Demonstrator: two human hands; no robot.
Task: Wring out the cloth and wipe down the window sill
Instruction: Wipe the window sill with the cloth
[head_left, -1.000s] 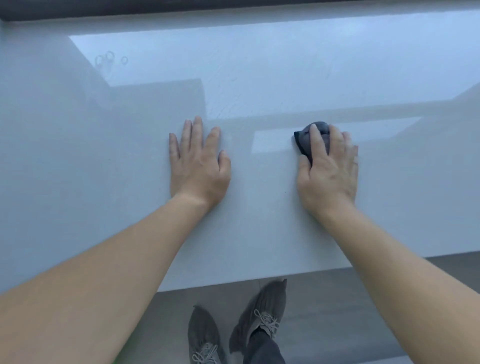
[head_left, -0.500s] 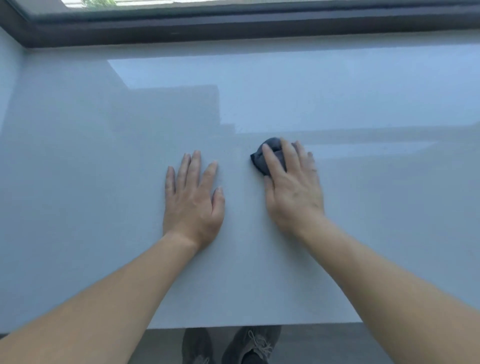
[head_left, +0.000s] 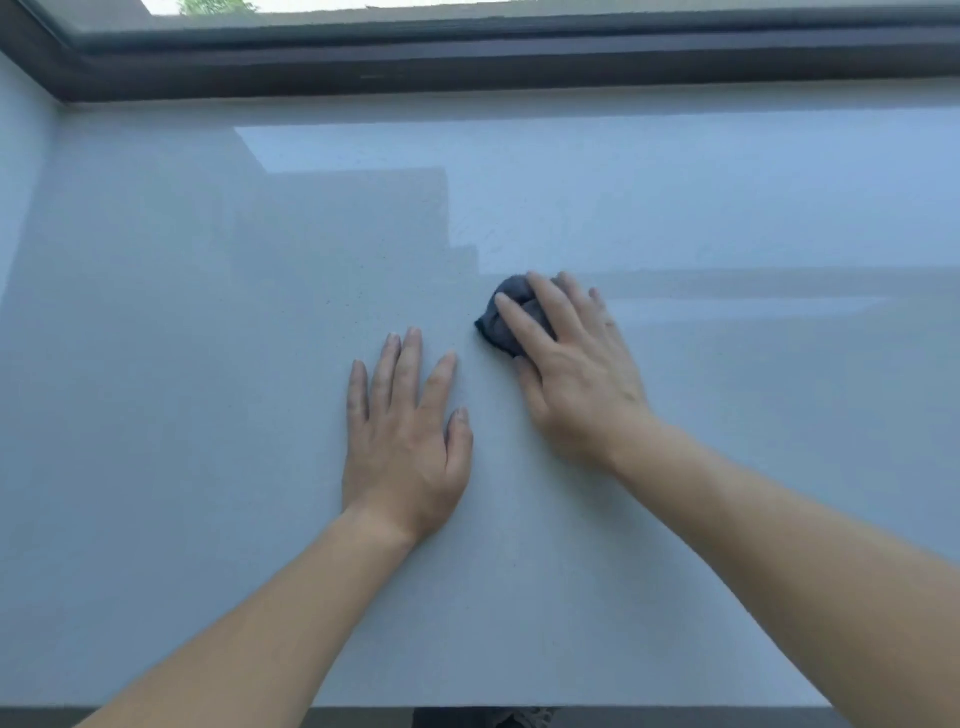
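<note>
dark grey cloth (head_left: 501, 317); pale grey sill (head_left: 208, 364)

Dark grey cloth (head_left: 506, 317) bunched, mid window sill (head_left: 208, 364); sill pale, glossy.

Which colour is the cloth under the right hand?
Dark grey cloth, plain, seen in the head view under the right hand.

Two hands show: one left hand (head_left: 405, 447) and one right hand (head_left: 576, 374). There are two bare arms too, one left arm (head_left: 249, 623) and one right arm (head_left: 779, 545). There is one small dark cloth (head_left: 504, 317). There is one window sill (head_left: 208, 364). There is one dark window frame (head_left: 467, 62). A bit of shoe (head_left: 519, 718) peeks in at the bottom, too little to count.
</note>
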